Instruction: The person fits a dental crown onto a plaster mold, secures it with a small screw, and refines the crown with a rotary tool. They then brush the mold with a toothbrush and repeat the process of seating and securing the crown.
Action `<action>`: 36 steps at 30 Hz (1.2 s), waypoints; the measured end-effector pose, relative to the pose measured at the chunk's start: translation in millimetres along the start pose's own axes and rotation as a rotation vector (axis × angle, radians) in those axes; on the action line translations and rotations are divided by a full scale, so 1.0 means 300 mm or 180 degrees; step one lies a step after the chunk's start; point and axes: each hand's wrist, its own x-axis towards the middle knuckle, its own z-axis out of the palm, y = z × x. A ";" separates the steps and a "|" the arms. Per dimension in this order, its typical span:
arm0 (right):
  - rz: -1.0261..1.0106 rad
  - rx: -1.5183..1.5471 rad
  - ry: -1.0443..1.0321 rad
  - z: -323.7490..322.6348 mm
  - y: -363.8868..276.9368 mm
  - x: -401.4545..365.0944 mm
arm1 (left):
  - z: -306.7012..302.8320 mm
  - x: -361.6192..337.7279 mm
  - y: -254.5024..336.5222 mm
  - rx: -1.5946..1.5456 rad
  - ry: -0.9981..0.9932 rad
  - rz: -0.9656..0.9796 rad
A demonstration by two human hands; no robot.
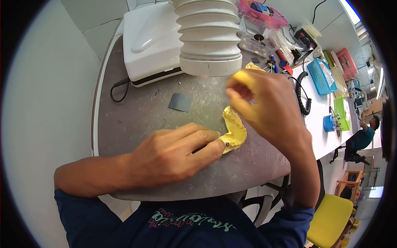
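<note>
A yellow dental cast [236, 129] with a curved row of teeth rests on the grey worktop [136, 124]. My left hand [178, 153] grips its left end between thumb and fingers. Above and to the right of the cast is my right hand [264, 99], raised, with thumb and forefinger curled towards each other. Its fingertips are blurred, and I cannot make out whether anything is between them. Part of another yellow piece [253, 66] shows behind that hand. A dark grey square sheet [180, 102] lies left of the cast.
A white ribbed hose [210, 37] hangs over the worktop beside a white machine [153, 39]. Clear trays [256, 39], a coiled black cord [305, 97], a blue basket [321, 78] and a green basket [341, 113] stand at right. Another person [362, 138] sits far right.
</note>
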 end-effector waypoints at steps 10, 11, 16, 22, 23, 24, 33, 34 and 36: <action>0.1236 0.1387 0.1249 -0.056 -0.069 -0.275 | -0.039 0.010 -0.044 -0.0166 0.0363 -0.0043; 0.1091 0.1361 0.1220 -0.049 -0.067 -0.282 | -0.063 0.015 -0.037 -0.0153 0.0138 -0.0189; 0.0557 0.1292 0.0819 -0.024 -0.090 -0.259 | 0.013 0.008 -0.029 -0.0313 0.0053 -0.0616; 0.0274 0.1084 0.0583 0.024 -0.085 -0.262 | 0.023 0.007 -0.013 -0.0926 -0.0227 -0.0988; 0.0262 0.1005 0.0582 0.031 -0.083 -0.263 | 0.025 0.007 -0.012 -0.0912 -0.0200 -0.0980; 0.0251 0.0926 0.0581 0.034 -0.083 -0.262 | 0.027 0.007 -0.012 -0.0954 -0.0143 -0.0954; 0.0305 0.0900 0.0293 0.026 -0.107 -0.253 | 0.033 0.003 -0.008 -0.1015 -0.0022 -0.0835; 0.0303 0.0899 0.0284 0.026 -0.108 -0.253 | 0.031 0.004 -0.007 -0.1000 -0.0037 -0.0826; 0.0261 0.0784 0.0297 0.028 -0.108 -0.252 | 0.032 0.004 -0.008 -0.0992 -0.0024 -0.0816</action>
